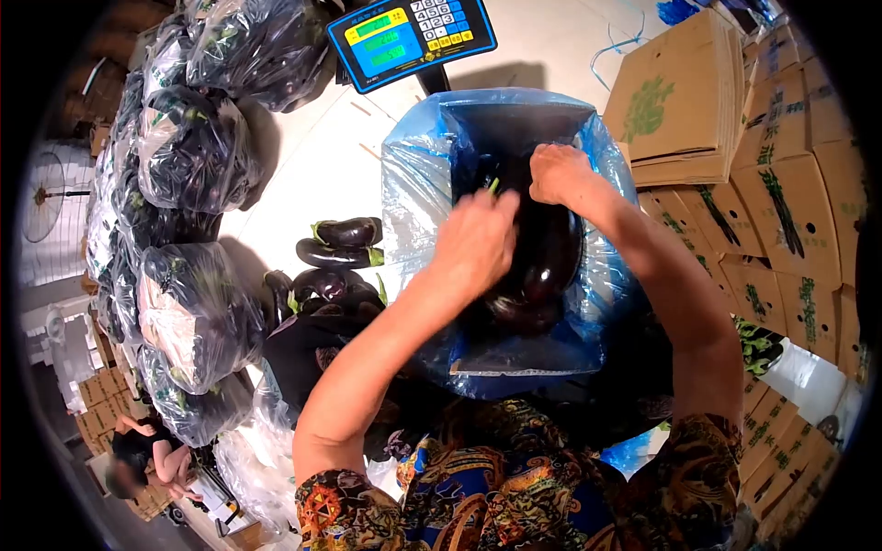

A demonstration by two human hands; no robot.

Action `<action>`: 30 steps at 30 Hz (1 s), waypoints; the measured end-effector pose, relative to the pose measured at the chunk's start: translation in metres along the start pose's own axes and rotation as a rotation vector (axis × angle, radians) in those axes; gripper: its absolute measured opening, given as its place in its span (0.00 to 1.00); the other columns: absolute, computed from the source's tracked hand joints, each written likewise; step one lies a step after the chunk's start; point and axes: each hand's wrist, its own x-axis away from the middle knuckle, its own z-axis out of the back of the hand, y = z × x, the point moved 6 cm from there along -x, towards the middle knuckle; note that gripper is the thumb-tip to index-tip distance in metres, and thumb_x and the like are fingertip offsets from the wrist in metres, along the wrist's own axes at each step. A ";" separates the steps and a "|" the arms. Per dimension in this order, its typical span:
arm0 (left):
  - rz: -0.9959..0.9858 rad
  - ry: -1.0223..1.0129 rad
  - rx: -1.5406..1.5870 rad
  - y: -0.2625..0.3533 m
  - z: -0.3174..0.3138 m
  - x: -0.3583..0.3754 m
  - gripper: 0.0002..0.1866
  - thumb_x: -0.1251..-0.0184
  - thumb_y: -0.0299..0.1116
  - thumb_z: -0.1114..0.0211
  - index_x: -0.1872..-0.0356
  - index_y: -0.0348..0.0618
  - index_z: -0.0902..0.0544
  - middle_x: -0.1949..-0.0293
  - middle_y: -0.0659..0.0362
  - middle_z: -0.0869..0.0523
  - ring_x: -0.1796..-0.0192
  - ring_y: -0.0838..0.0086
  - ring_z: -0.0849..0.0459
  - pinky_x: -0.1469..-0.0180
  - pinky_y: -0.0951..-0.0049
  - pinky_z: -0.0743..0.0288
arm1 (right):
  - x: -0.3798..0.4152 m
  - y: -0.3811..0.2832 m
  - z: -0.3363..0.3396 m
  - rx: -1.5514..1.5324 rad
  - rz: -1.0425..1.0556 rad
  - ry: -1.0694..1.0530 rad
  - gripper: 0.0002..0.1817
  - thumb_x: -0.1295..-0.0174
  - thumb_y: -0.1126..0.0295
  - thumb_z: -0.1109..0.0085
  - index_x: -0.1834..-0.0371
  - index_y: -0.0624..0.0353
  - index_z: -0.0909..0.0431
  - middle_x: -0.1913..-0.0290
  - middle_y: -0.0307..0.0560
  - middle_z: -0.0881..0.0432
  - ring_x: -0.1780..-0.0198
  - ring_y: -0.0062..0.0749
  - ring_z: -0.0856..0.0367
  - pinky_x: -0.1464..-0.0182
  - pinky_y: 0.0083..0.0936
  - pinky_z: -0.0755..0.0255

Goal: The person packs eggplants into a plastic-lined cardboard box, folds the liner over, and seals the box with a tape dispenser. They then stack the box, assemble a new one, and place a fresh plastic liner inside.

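Note:
A box lined with a blue plastic bag stands in front of me, with dark glossy eggplants lying inside. My left hand is over the left side of the box, slightly blurred, its fingers curled in. A green eggplant stem shows right at those fingertips; the rest of that eggplant is lost in the dark. My right hand is a closed fist at the far right inside the box, above the upper end of an eggplant. Whatever it grips is hidden by the fingers.
A digital scale display rises behind the box. Loose eggplants lie to the left, beside stacked clear bags of eggplants. Flattened cardboard and stacked cartons line the right. Another person sits at lower left.

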 end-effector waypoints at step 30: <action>0.479 -0.121 0.087 -0.071 -0.047 -0.067 0.40 0.41 0.55 0.36 0.34 0.37 0.32 0.49 0.35 0.19 0.45 0.42 0.20 0.42 0.53 0.25 | 0.013 -0.022 0.001 -0.045 0.054 -0.102 0.38 0.41 0.61 0.40 0.33 0.77 0.38 0.45 0.58 0.18 0.43 0.43 0.18 0.45 0.33 0.23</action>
